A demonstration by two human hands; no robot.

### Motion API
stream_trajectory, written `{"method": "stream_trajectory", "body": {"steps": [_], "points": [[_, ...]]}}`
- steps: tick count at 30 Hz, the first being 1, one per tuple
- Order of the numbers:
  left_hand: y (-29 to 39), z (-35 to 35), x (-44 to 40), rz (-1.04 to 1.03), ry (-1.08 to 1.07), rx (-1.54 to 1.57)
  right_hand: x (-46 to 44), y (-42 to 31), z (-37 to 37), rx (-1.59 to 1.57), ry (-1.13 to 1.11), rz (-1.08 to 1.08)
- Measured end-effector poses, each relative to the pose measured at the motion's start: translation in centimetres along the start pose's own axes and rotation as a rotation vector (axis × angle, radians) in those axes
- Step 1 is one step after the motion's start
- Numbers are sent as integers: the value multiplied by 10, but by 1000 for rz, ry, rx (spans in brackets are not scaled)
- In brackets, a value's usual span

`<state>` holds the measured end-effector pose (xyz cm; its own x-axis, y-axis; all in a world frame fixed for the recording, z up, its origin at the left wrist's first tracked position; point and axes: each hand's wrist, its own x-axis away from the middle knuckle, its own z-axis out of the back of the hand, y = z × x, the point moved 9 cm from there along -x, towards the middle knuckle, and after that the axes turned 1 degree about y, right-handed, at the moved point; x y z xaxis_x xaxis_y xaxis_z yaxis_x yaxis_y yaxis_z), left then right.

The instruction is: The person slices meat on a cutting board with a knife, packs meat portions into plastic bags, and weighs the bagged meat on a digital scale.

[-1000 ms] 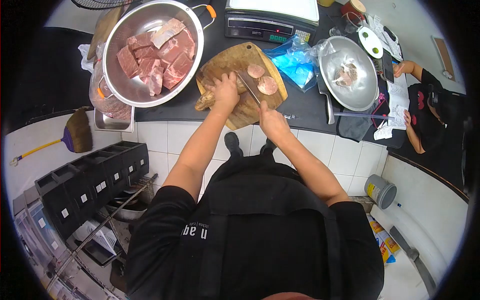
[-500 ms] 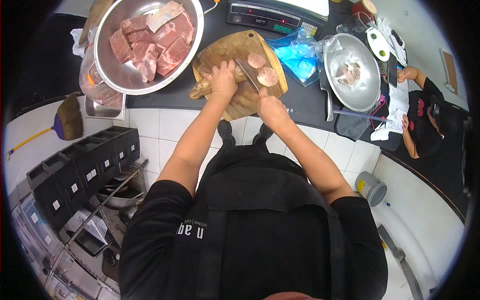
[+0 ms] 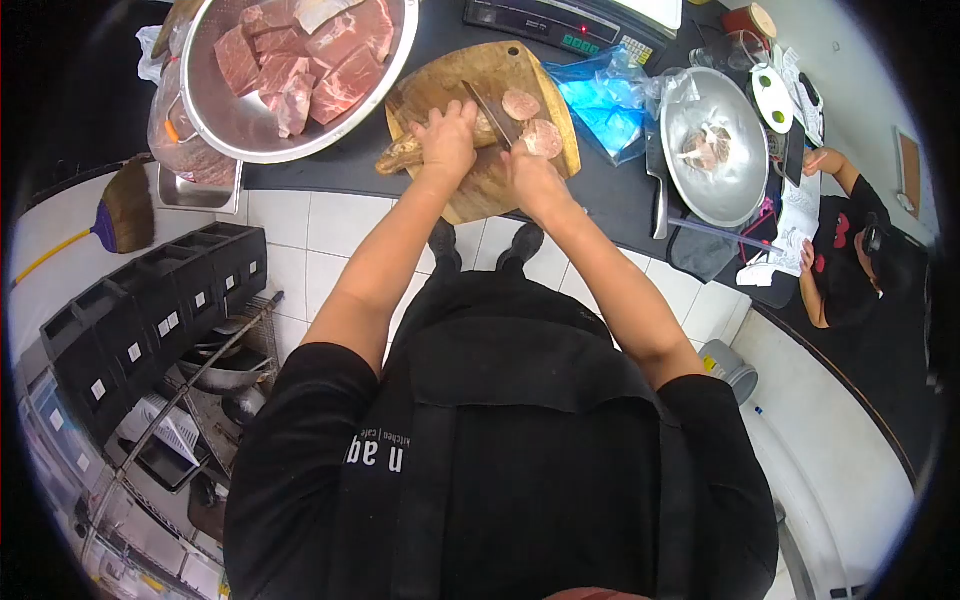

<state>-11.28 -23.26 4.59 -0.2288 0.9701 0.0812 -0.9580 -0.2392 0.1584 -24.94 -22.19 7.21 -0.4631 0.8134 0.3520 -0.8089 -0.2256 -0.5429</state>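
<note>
On the wooden cutting board (image 3: 455, 72) lies a long brown sausage-like log (image 3: 401, 156), its exact kind unclear. My left hand (image 3: 447, 142) presses down on it with curled fingers, covering its middle. My right hand (image 3: 537, 187) grips a knife (image 3: 486, 112), whose dark blade stands at the log's right end. Beside the blade, two round pinkish slices rest on the board: a far slice (image 3: 521, 104) and a near slice (image 3: 542, 139). The knife's handle is hidden inside my fist.
A steel colander (image 3: 207, 130) of raw meat chunks (image 3: 350, 85) stands left of the board. To the right are a blue plastic bag (image 3: 608, 108), another knife (image 3: 659, 190) and a metal bowl (image 3: 730, 195). A scale (image 3: 560, 30) sits behind. Another person (image 3: 850, 230) handles papers at the right.
The whole view has shifted slightly, with the counter sitting higher in the picture. Both hands keep their holds; the knife remains beside the slices.
</note>
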Motion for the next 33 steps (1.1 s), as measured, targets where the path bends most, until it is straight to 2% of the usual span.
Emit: {"method": "stream_trajectory", "body": {"steps": [7, 13, 15, 18, 23, 27, 31, 33], "points": [[1, 3, -2, 37, -93, 24, 13, 8, 2, -28, -20, -32], [3, 7, -2, 6, -30, 8, -12, 3, -4, -62, -5, -3], [4, 8, 0, 31, -88, 10, -5, 4, 0, -87, 3, -13], [4, 7, -3, 23, -82, -7, 11, 17, -7, -66, -76, -87], [3, 4, -4, 9, -122, 3, -20, 13, -18, -107, -12, -19], [6, 6, -5, 34, -109, -23, -6, 14, -13, -137, -42, 5], [7, 3, -8, 5, -124, -20, 13, 27, -17, -146, -143, -114], [6, -4, -8, 2, -143, -32, -7, 27, -27, -169, -106, -90]]}}
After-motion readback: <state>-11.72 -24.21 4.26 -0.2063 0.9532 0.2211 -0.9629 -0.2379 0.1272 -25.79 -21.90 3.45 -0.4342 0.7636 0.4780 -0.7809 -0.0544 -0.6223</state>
